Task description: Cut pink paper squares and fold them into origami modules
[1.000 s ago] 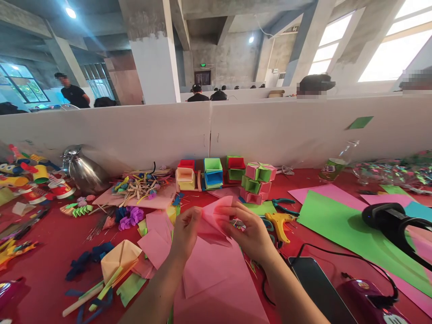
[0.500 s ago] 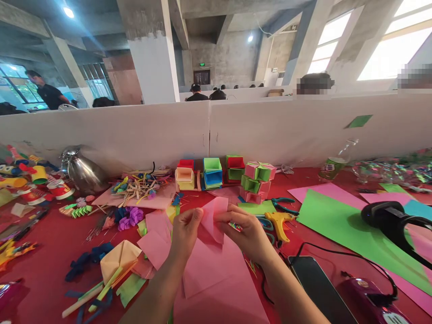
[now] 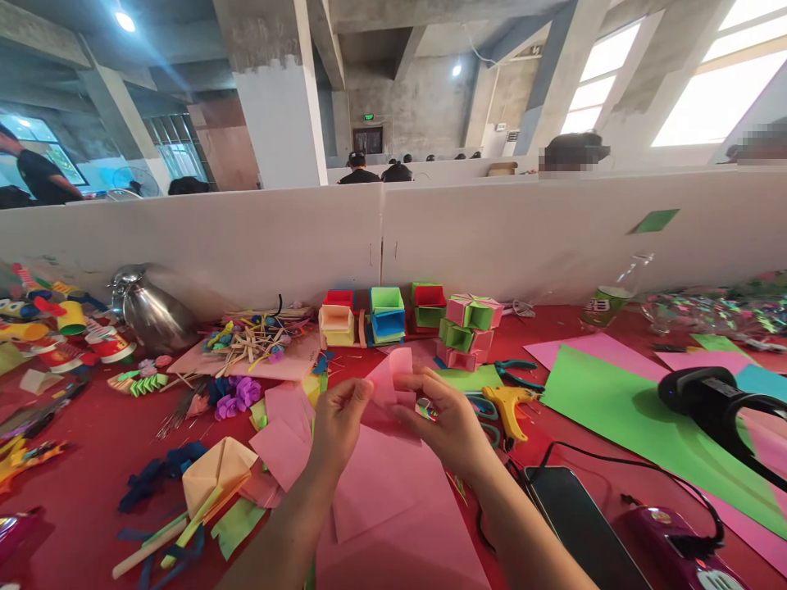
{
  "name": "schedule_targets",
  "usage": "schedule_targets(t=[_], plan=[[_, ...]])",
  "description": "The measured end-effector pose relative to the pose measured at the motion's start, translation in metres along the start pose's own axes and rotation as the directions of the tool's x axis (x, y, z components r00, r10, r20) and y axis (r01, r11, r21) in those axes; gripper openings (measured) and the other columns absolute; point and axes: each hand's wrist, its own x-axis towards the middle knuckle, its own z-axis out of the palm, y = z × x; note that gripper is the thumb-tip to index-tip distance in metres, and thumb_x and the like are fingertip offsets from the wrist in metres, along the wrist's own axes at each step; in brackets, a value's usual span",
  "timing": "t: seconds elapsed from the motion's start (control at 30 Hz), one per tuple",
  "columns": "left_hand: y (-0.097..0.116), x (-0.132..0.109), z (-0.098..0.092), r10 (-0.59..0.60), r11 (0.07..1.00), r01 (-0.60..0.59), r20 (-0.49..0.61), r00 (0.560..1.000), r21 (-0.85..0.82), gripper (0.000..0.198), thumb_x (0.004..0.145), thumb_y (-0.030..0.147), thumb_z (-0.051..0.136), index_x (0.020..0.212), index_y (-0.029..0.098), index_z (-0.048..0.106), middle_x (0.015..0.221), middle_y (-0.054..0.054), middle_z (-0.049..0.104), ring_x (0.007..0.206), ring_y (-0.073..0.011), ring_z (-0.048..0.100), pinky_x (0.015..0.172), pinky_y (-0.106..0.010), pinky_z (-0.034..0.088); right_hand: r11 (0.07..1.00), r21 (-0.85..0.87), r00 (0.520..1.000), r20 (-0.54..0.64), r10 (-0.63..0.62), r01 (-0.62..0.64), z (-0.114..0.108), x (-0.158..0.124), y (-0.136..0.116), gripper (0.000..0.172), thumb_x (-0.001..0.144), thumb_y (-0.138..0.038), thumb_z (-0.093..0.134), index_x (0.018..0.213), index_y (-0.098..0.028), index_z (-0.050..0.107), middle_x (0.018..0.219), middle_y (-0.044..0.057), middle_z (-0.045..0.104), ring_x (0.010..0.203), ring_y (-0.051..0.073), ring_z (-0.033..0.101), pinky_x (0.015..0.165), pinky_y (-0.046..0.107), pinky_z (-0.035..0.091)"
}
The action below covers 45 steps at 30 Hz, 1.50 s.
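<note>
A small sheet of folded pink paper [image 3: 387,392] is raised above the table between my two hands. My left hand [image 3: 340,419] pinches its left edge between thumb and bent fingers. At its right side, my right hand [image 3: 448,422] has the paper between thumb and fingertips, with a flap bent up there. Below lie larger flat pink sheets [image 3: 399,512], partly overlapped by my forearms. Just right of my right hand are a yellow glue gun [image 3: 511,410] and teal-handled pliers [image 3: 520,373].
Folded paper boxes [image 3: 387,315] and a pink-and-green box stack [image 3: 467,336] stand by the white partition [image 3: 246,246]. A steel jug [image 3: 156,311] is back left. A phone [image 3: 581,524], cable and green sheet [image 3: 615,418] lie right; paper scraps [image 3: 239,524] lie left.
The pink paper has turned and its flap on the right now stands up differently. My right fingers have shifted slightly along its edge. A person at far left has moved further left.
</note>
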Motion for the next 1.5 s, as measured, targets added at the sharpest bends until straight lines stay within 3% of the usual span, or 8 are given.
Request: schedule_targets(t=[0.1,0.33,0.67,0.83,1.0,1.1,1.27,1.5], plan=[[-0.002,0.001,-0.001,-0.041,0.997,0.040,-0.018,0.999,-0.071,0.050,0.078,0.056,0.055,0.048,0.017,0.045,0.048,0.005,0.031,0.050,-0.0092,0.028,0.049,-0.024,0.022,1.000,-0.012,1.000,-0.005,-0.008,0.008,0.000,0.000,0.000,0.017,0.078,-0.018,0.062,0.095,-0.021,0.064,0.086,0.001,0.061,0.080,0.015,0.057,0.073,0.025,0.046],[-0.001,0.008,-0.007,-0.133,0.954,0.182,0.208,0.969,-0.237,0.040,0.075,0.051,0.062,0.057,0.016,0.062,0.053,0.001,0.051,0.057,-0.0129,0.045,0.058,-0.025,0.034,0.999,-0.018,1.000,0.011,-0.027,0.027,-0.003,0.001,-0.002,0.018,0.078,-0.015,0.062,0.095,-0.021,0.064,0.087,0.002,0.062,0.082,0.015,0.058,0.074,0.026,0.047],[0.001,0.009,-0.010,-0.088,0.934,0.154,0.209,0.974,-0.323,0.027,0.073,0.041,0.069,0.063,0.016,0.066,0.064,0.002,0.055,0.067,-0.0113,0.044,0.068,-0.022,0.035,0.999,-0.024,0.996,-0.080,0.028,-0.030,-0.010,0.002,-0.008,0.014,0.078,-0.022,0.062,0.090,-0.021,0.067,0.079,0.001,0.067,0.072,0.014,0.060,0.067,0.025,0.048],[-0.004,0.009,-0.013,-0.132,0.951,0.182,0.202,0.970,-0.251,0.028,0.063,0.045,0.076,0.071,0.018,0.072,0.081,-0.003,0.063,0.085,-0.0175,0.052,0.079,-0.027,0.038,0.997,-0.059,0.995,-0.079,0.054,-0.059,-0.014,0.000,-0.008,0.014,0.078,-0.022,0.061,0.089,-0.022,0.068,0.079,0.001,0.069,0.073,0.015,0.062,0.067,0.025,0.049],[-0.002,0.007,-0.014,-0.132,0.968,0.184,0.281,0.951,-0.169,0.026,0.066,0.044,0.074,0.072,0.018,0.074,0.094,-0.006,0.065,0.100,-0.0225,0.052,0.089,-0.030,0.036,0.994,-0.107,0.999,-0.051,0.004,-0.009,-0.016,0.001,-0.012,0.015,0.078,-0.020,0.059,0.089,-0.023,0.069,0.080,0.001,0.070,0.074,0.016,0.064,0.067,0.026,0.050],[0.001,0.006,-0.012,-0.110,0.958,0.185,0.315,0.943,-0.219,0.023,0.069,0.041,0.073,0.075,0.019,0.073,0.089,-0.004,0.063,0.092,-0.0190,0.052,0.085,-0.029,0.037,0.994,-0.111,0.999,-0.045,-0.023,0.018,-0.016,0.001,-0.014,0.017,0.077,-0.017,0.057,0.088,-0.023,0.069,0.080,0.001,0.070,0.072,0.016,0.064,0.066,0.026,0.050],[0.005,0.004,-0.006,-0.071,0.944,0.147,0.253,0.965,-0.295,0.027,0.077,0.040,0.065,0.065,0.016,0.063,0.073,0.000,0.054,0.074,-0.0130,0.046,0.074,-0.024,0.036,0.987,-0.162,0.998,-0.068,0.008,-0.019,-0.014,0.000,-0.014,0.021,0.078,-0.015,0.056,0.093,-0.024,0.068,0.080,0.000,0.069,0.070,0.015,0.063,0.061,0.024,0.049],[0.010,0.004,-0.002,-0.136,0.958,0.187,0.232,0.963,-0.219,0.033,0.075,0.046,0.064,0.064,0.016,0.056,0.067,0.003,0.050,0.069,-0.0117,0.041,0.069,-0.023,0.033,0.932,-0.316,0.977,-0.059,-0.207,0.178,-0.014,0.000,-0.007,0.012,0.084,-0.019,0.055,0.084,-0.023,0.067,0.073,0.002,0.069,0.070,0.017,0.059,0.069,0.031,0.047]])
